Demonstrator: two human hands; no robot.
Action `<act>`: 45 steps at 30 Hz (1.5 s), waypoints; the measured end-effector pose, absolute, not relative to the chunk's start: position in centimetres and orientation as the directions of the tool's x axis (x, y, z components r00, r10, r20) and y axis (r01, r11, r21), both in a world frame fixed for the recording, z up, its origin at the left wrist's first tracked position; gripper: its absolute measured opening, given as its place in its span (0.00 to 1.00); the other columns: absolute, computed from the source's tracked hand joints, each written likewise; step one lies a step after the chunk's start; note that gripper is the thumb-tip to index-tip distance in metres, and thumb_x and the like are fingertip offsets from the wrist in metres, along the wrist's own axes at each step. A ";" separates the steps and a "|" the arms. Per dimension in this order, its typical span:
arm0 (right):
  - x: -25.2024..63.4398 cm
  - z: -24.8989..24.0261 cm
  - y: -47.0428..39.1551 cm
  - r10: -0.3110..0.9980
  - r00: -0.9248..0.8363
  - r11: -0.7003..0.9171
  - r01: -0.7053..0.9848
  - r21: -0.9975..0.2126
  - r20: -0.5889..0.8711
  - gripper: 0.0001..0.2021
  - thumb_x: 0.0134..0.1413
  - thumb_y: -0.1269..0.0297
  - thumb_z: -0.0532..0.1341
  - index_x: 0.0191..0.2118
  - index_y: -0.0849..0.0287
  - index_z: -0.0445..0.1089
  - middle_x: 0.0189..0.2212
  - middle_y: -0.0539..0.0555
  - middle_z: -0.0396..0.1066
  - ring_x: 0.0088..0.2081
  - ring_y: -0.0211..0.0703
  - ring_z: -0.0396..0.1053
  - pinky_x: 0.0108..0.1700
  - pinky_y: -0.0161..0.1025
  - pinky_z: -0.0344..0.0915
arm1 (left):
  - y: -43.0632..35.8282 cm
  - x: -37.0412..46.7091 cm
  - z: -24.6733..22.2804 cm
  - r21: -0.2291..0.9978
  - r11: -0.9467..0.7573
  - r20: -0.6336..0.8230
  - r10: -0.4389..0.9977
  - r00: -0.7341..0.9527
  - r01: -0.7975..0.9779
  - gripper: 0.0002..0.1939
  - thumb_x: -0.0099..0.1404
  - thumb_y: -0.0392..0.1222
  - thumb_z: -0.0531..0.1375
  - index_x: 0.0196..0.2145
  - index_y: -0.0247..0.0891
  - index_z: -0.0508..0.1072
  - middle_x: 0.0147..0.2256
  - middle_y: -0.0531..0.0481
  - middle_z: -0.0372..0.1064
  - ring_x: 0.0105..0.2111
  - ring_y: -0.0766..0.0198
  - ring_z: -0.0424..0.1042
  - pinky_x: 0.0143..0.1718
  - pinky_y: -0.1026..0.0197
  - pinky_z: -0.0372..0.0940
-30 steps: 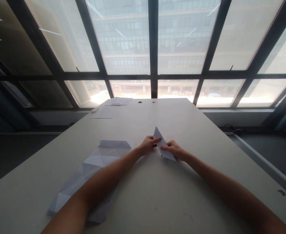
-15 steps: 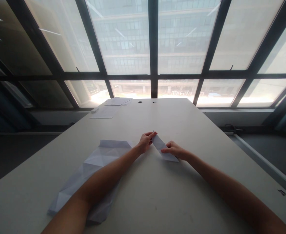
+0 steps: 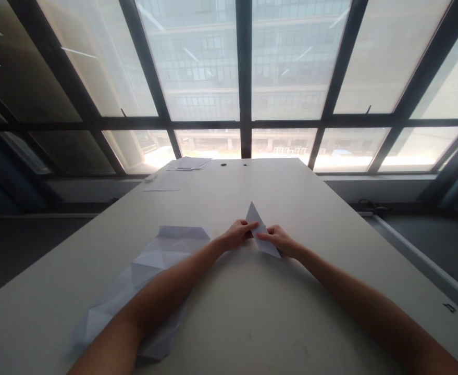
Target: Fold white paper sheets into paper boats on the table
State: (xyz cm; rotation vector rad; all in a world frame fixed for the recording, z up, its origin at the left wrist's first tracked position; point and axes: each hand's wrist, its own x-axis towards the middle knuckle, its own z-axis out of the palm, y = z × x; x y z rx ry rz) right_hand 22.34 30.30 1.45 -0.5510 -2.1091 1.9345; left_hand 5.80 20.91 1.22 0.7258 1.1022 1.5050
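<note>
Between my two hands is a small folded piece of white paper [image 3: 252,212], its pointed tip facing away from me. My left hand [image 3: 239,234] pinches its left edge near the middle, thumb on top. From the right, my right hand [image 3: 280,240] grips the lower part, its thumb lying across the face of the paper. The paper's lower corner sticks out below the right hand. Fingers underneath the paper are hidden. A larger creased sheet of white paper [image 3: 152,260] lies on the table to the left, partly covered by my left forearm.
The long white table [image 3: 252,323] reaches towards the windows. Several white sheets [image 3: 162,180] lie at its far left end. Two dark round spots [image 3: 223,164] mark the far edge. A small dark mark [image 3: 449,308] is near the right edge.
My left hand has slid down from the paper's upper tip to its middle, closer to my right hand. The folded paper now stands more upright, its tip bare.
</note>
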 end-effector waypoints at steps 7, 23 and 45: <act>22.0 1.0 30.2 0.433 -0.897 0.103 0.147 -0.984 -0.089 0.28 0.51 0.38 0.60 0.24 0.64 0.70 0.16 0.54 0.70 0.16 0.35 0.63 0.18 0.31 0.54 | 21.2 5.9 1.0 0.930 -0.151 -0.015 0.896 -0.445 -0.336 0.20 0.47 0.48 0.74 0.30 0.28 0.78 0.31 0.41 0.75 0.31 0.61 0.72 0.39 0.58 0.67; 22.4 1.3 30.2 0.371 -0.928 0.167 0.109 -0.980 -0.040 0.29 0.53 0.37 0.55 0.22 0.62 0.70 0.14 0.51 0.68 0.16 0.33 0.62 0.19 0.31 0.54 | 22.0 4.3 1.0 0.872 -0.366 -0.008 0.652 -0.758 -0.325 0.15 0.49 0.44 0.72 0.31 0.32 0.76 0.33 0.44 0.75 0.33 0.63 0.72 0.36 0.63 0.67; 22.1 1.1 30.4 0.518 -0.846 0.195 -0.028 -0.980 0.128 0.18 0.54 0.50 0.58 0.24 0.60 0.67 0.19 0.49 0.67 0.19 0.34 0.61 0.21 0.31 0.56 | 20.6 6.6 1.3 0.980 -0.107 0.058 0.961 -0.271 -0.170 0.25 0.53 0.54 0.70 0.40 0.31 0.73 0.31 0.43 0.74 0.26 0.62 0.72 0.27 0.63 0.65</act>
